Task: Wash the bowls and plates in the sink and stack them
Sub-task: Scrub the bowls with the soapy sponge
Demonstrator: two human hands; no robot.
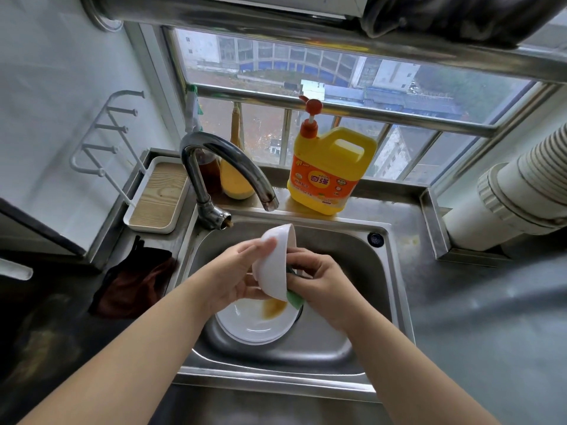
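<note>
My left hand (pixel 236 276) grips a white bowl (pixel 273 265) over the steel sink (pixel 346 265), thumb on the outer wall, other fingers curled under the base; bowl tipped on its side, opening facing right. My right hand (pixel 319 280) is curled round a green sponge (pixel 295 298) and pressed at the bowl's mouth; fingertips hidden inside the bowl, sponge's green corner pokes out below the rim. Below both hands, on the basin floor, a stack of white plates (pixel 257 326), top one smeared with brown sauce (pixel 274 308) near its right side. Can't tell how many plates.

Surface: stainless counter (pixel 460 286) all round the basin, dull and smudged, small yellowish stain right of the sink. Curved chrome faucet (pixel 224 167) at the back left corner, spout above the bowl, no water visible. Yellow detergent jug (pixel 328 170) with red pump stands on the ledge behind the sink. Behind the faucet, an orange-yellow bottle (pixel 236 176) and a darker one, partly hidden. Left of the faucet, a white tray with wood-grain base (pixel 159 200); white wire rack (pixel 104 139) rises from it against the wall. Dark brown cloth (pixel 138 280) lies on the counter left of the basin.

Room: barred window (pixel 337 87) behind the ledge, buildings outside. White ribbed duct (pixel 527 191) at right. Steel pipe overhead.
</note>
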